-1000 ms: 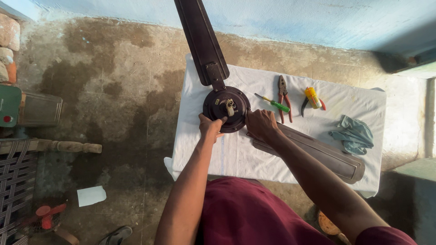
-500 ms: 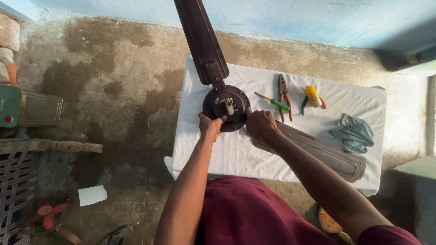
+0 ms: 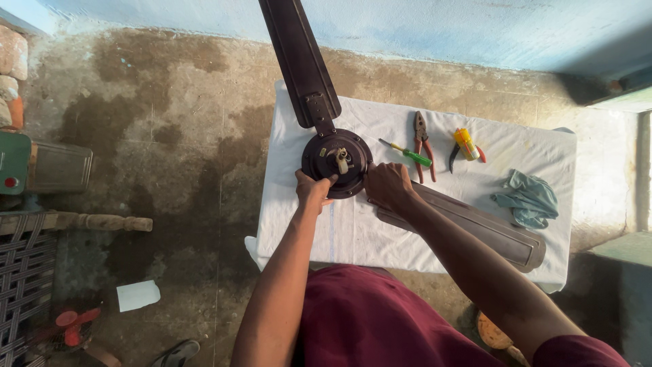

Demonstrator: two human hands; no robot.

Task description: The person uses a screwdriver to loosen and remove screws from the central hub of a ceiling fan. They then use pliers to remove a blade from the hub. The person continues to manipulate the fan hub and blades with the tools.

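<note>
Since the earlier frame we see almost no movement: both hands have stayed on the motor housing, and the tools lie where they lay before.

Our left hand [image 3: 314, 188] grips the near-left edge of the ceiling fan motor [image 3: 337, 163], with the fingers curled over its rim. Our right hand [image 3: 388, 185] is closed on the near-right edge of the same motor, just where one blade joins it. So both hands are holding the motor, not open. The motor is a dark round housing with a short pale shaft in its centre, and it sits on the white cloth [image 3: 353, 231] that covers the worktop, near the far-left part of it.

One dark brown fan blade [image 3: 299, 61] goes from the motor away from us, past the worktop edge and over the floor. A second blade [image 3: 475, 231] lies on the cloth and runs to the right, under our right forearm.

Beside the motor on the right lies a green-handled screwdriver [image 3: 407, 153], then red-handled pliers [image 3: 424, 144], then a yellow tool with a dark curved part [image 3: 464, 145]. Further right is a crumpled blue-green rag [image 3: 528, 198]. The concrete floor [image 3: 156, 149] is stained and wet-looking
</note>
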